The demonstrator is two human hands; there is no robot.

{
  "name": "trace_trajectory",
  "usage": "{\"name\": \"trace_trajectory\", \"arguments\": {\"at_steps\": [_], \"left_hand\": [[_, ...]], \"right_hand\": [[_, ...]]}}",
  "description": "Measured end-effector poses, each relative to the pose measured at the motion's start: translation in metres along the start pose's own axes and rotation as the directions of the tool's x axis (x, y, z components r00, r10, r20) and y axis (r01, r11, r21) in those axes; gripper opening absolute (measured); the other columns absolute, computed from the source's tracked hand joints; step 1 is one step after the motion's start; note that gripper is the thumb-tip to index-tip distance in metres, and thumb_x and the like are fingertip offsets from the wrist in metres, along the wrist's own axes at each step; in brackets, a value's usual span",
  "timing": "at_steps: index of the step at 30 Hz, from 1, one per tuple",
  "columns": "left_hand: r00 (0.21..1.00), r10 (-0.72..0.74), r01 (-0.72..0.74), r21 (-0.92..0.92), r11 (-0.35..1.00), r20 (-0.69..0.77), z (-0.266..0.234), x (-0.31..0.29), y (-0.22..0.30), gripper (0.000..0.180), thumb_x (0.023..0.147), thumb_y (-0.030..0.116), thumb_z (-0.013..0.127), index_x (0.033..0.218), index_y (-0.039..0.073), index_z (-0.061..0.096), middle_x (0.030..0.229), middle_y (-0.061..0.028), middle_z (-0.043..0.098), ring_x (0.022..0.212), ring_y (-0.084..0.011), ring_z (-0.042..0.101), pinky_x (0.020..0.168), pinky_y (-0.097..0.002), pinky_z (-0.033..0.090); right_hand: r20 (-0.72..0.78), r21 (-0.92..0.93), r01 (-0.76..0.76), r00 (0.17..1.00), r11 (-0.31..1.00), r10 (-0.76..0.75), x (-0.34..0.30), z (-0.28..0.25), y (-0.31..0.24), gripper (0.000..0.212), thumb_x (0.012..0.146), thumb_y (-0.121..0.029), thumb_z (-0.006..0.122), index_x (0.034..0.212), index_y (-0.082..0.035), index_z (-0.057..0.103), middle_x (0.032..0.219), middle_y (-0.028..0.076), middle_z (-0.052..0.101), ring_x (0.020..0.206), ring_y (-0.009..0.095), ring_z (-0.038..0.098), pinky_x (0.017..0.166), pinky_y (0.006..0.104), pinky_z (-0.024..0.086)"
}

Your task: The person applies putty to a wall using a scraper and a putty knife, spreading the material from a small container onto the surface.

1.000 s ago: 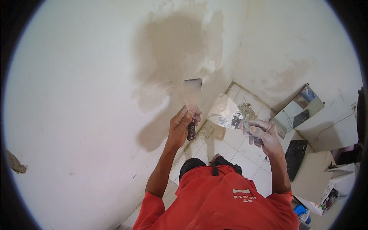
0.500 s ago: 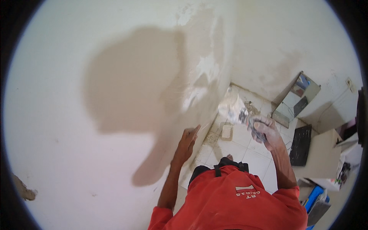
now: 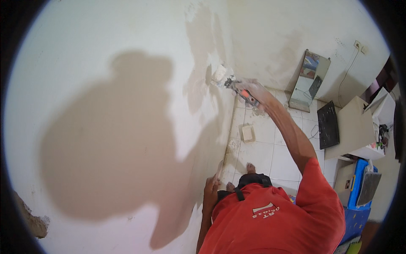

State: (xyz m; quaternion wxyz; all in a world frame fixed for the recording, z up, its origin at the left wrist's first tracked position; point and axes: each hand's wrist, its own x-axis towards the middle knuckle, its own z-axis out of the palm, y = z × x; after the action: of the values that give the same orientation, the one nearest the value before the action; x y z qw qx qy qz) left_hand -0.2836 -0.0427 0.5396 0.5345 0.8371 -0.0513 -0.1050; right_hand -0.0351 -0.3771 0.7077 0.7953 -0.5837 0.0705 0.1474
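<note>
My right hand (image 3: 256, 91) is wrapped round the black and orange handle of a putty knife (image 3: 246, 94). Its pale, filler-smeared blade meets the left wall (image 3: 105, 34) close to the room's corner, beside damp-looking and white patches. Lower down, my left hand (image 3: 210, 190) is closed near the same wall, at my left side. A thin pale edge rises by its fingers; what it belongs to I cannot make out. A cream rectangular tub (image 3: 248, 133) sits on the floor below my right arm.
White floor tiles (image 3: 287, 163) run along the wall's foot. A mirror (image 3: 308, 80) leans on the far wall, with a black flat panel (image 3: 328, 125) nearer. At right stand a cream cabinet (image 3: 351, 127) and a blue item (image 3: 359, 182). Broken plaster (image 3: 36, 222) marks the lower left wall.
My right hand has carried the putty knife up and left, from open air to the wall. My left hand has dropped lower beside my body. The view has shifted.
</note>
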Motion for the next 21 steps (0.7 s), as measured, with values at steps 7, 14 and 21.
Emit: {"name": "trace_trajectory", "arguments": {"at_steps": [7,14,21], "left_hand": [[0.994,-0.098,0.1,0.024,0.995,-0.057,-0.011,-0.034,-0.079,0.031,0.103,0.019,0.046,0.125,0.002,0.058,0.102,-0.0086,0.059,0.093,-0.0172,0.06,0.079,-0.0324,0.049],[0.975,-0.2,0.193,-0.08,0.978,-0.101,0.014,-0.062,-0.081,0.033,0.103,0.022,0.046,0.126,0.002,0.057,0.105,-0.0089,0.058,0.094,-0.0174,0.06,0.08,-0.0327,0.049],[0.99,-0.137,0.135,-0.063,0.989,-0.041,0.007,-0.116,-0.102,0.035,0.102,0.018,0.045,0.13,0.002,0.055,0.105,-0.0114,0.058,0.092,-0.0209,0.06,0.083,-0.0334,0.049]], "right_hand": [[-0.035,-0.154,0.047,0.998,0.987,-0.053,0.058,0.017,0.008,0.02,0.083,-0.017,0.059,0.094,-0.002,0.065,0.075,0.007,0.062,0.05,0.011,0.054,0.038,0.0273,0.039],[-0.039,-0.221,0.034,0.998,0.975,-0.043,0.058,0.028,0.011,0.015,0.083,-0.016,0.058,0.085,-0.002,0.064,0.064,0.006,0.058,0.05,0.012,0.055,0.037,0.028,0.039],[-0.043,-0.255,0.095,0.993,0.962,-0.11,0.009,0.083,0.019,0.015,0.084,-0.014,0.056,0.078,-0.002,0.062,0.06,0.005,0.054,0.051,0.015,0.056,0.037,0.0288,0.039]]}}
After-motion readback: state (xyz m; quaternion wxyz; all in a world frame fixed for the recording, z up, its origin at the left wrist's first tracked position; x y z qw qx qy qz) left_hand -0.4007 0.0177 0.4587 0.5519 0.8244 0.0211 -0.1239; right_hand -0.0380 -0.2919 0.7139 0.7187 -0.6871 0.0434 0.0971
